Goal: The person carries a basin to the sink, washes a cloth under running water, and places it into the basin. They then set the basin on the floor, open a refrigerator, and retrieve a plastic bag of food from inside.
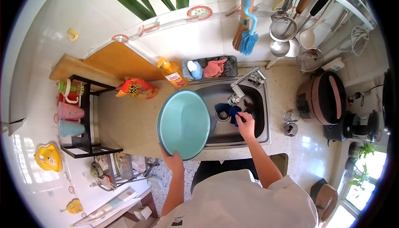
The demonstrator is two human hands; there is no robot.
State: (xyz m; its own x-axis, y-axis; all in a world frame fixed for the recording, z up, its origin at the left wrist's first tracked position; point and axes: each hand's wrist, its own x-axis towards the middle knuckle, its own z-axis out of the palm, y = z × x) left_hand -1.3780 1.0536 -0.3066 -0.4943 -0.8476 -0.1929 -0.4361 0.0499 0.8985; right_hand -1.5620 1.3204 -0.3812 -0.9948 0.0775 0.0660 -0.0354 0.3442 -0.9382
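My left hand (172, 160) grips the near rim of a light teal plastic basin (184, 124). The basin is tilted toward the camera, its inside bare, and it covers the left part of the steel sink (258, 135). Inside the sink, my right hand (246, 125) pinches a dark blue cloth (228, 110). Part of that cloth lies around the drain (223, 115), just below the faucet (237, 95). My right thumb and fingers are closed on the cloth's right end.
Behind the sink stand an orange soap bottle (172, 75) and a caddy (230, 66) with a pink cloth. A red snack bag (136, 88) lies left. Two glass jars (290, 129) and a rice cooker (318, 98) stand right. Brushes (249, 40) and ladles (279, 48) hang above.
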